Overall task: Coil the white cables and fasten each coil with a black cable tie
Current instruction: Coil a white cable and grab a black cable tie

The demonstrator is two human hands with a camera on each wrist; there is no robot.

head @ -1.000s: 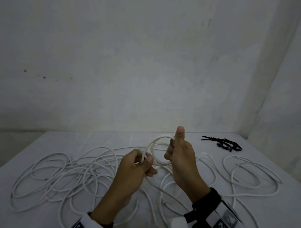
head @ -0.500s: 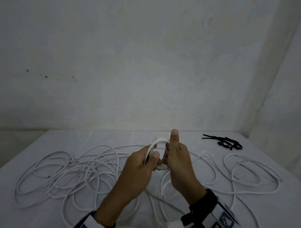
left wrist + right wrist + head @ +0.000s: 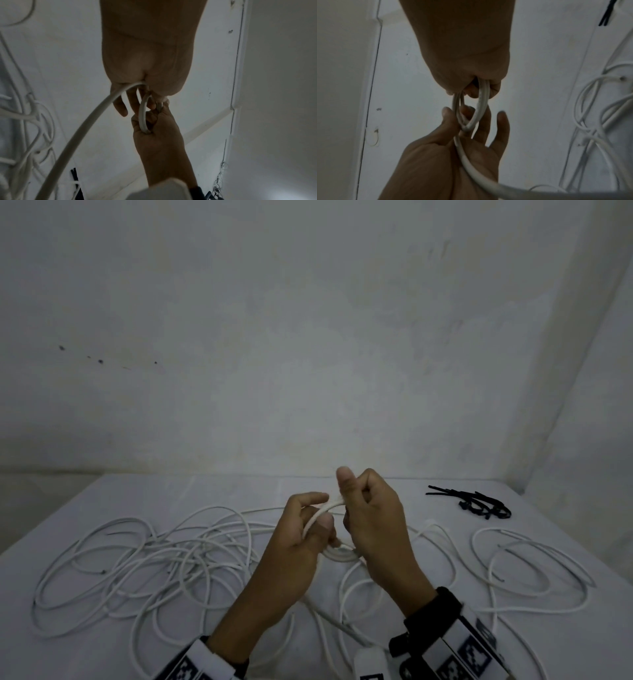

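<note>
- A small coil of thick white round cable (image 3: pixel 337 554) is held up between the two hands, above the middle of the white tabletop (image 3: pixel 102 508), with a few turns showing side by side.
- The left hand (image 3: pixel 301 546) has the coil's near side: thumb pressed over the strands, fingers (image 3: pixel 502 121) only loosely bent behind them.
- In the right wrist view the cable runs across the left palm and off toward the bottom right of the picture.
- The right hand (image 3: pixel 373 525) is clenched round the far side of the coil, fingers curled tight on the strands, thumb sticking straight up.
- In the left wrist view the loop passes into that right fist, and one long strand arcs away down to the left.
- That strand drops from the hands to the tabletop and joins the loose white cables (image 3: pixel 164 563) sprawled in wide overlapping loops on the left.
- More loose white loops (image 3: pixel 534 573) lie on the right side of the tabletop, well apart from the hands.
- A small bundle of black plastic cable ties (image 3: pixel 479 503) lies at the far right of the tabletop, away from both hands.
- Both wrists wear bands printed with black-and-white square marker patterns (image 3: pixel 472 655); no readable writing or brand shows on them or anywhere else.
- A plain grey-white wall (image 3: pixel 308 337) stands behind the tabletop, with a few dark specks on its left.
</note>
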